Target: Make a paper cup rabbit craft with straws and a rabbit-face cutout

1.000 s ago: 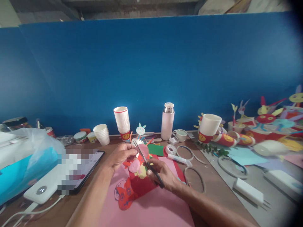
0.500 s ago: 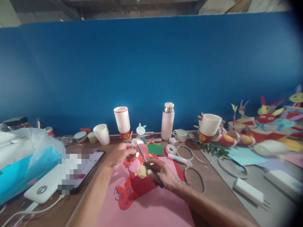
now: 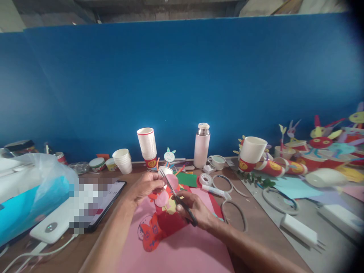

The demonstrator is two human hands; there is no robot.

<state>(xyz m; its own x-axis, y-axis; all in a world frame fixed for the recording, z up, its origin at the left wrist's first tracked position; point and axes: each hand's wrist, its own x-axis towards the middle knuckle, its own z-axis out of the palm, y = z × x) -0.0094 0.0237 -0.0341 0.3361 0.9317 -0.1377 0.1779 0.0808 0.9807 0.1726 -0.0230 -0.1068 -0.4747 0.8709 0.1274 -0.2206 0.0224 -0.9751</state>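
Observation:
My right hand (image 3: 191,209) is shut on black-handled scissors (image 3: 182,203), whose steel blades point up and to the left. They reach a rounded pink paper piece (image 3: 172,182) held by my left hand (image 3: 145,187). A white paper cup rim (image 3: 165,171) shows just past my left fingers. Under both hands lies a red paper cutout (image 3: 167,223) with a pink paper disc (image 3: 161,199) on it. All this rests on a pink card sheet (image 3: 182,250). Part of the cutout is hidden by my hands.
A phone (image 3: 110,201), partly pixelated, and a white power bank (image 3: 51,227) lie to the left beside a plastic bag (image 3: 36,178). Stacked paper cups (image 3: 146,143), a pale pink flask (image 3: 201,146), tape (image 3: 205,179) and paper crafts (image 3: 318,151) stand beyond. A blue wall (image 3: 170,76) runs behind.

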